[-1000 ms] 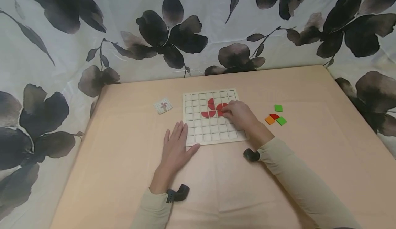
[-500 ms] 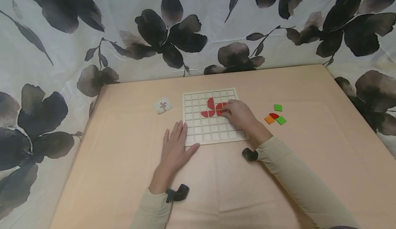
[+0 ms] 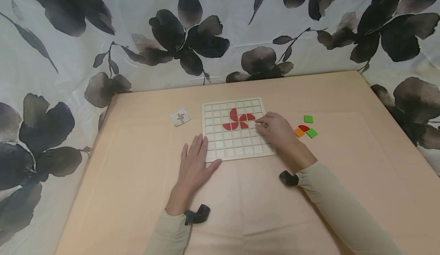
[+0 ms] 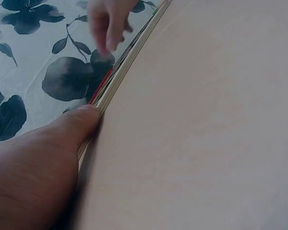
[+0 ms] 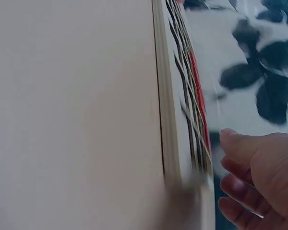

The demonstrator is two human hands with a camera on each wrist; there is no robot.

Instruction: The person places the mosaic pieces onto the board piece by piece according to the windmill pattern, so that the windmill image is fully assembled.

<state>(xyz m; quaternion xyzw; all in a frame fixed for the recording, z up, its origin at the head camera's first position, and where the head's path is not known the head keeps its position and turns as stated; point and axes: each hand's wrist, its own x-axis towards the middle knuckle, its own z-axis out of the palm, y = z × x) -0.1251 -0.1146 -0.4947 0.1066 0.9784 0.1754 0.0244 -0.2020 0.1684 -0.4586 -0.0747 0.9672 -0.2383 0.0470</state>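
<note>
A white square grid board (image 3: 237,148) lies on the table, with red rounded pieces (image 3: 233,126) set in a pinwheel around its upper middle. My left hand (image 3: 193,167) rests with straight, spread fingers at the board's left edge, the thumb touching its near corner. In the left wrist view, that thumb (image 4: 72,125) lies against the board's rim. Over the right part of the board hovers my right hand (image 3: 276,132), fingers loosely bent. The right wrist view shows its thumb (image 5: 242,143) apart from the other fingers, nothing held between them.
Left of the board lies a small patterned card (image 3: 180,117) bearing a similar red figure. To the right are loose tiles: an orange one (image 3: 299,132), a red one (image 3: 304,128) and two green ones, the farther green tile (image 3: 308,119) apart. A flowered cloth (image 3: 144,37) hangs behind the table.
My right hand has let go of the red piece at the pinwheel's lower right and moved rightward off it, leaving that piece in view. My left hand stays in place.
</note>
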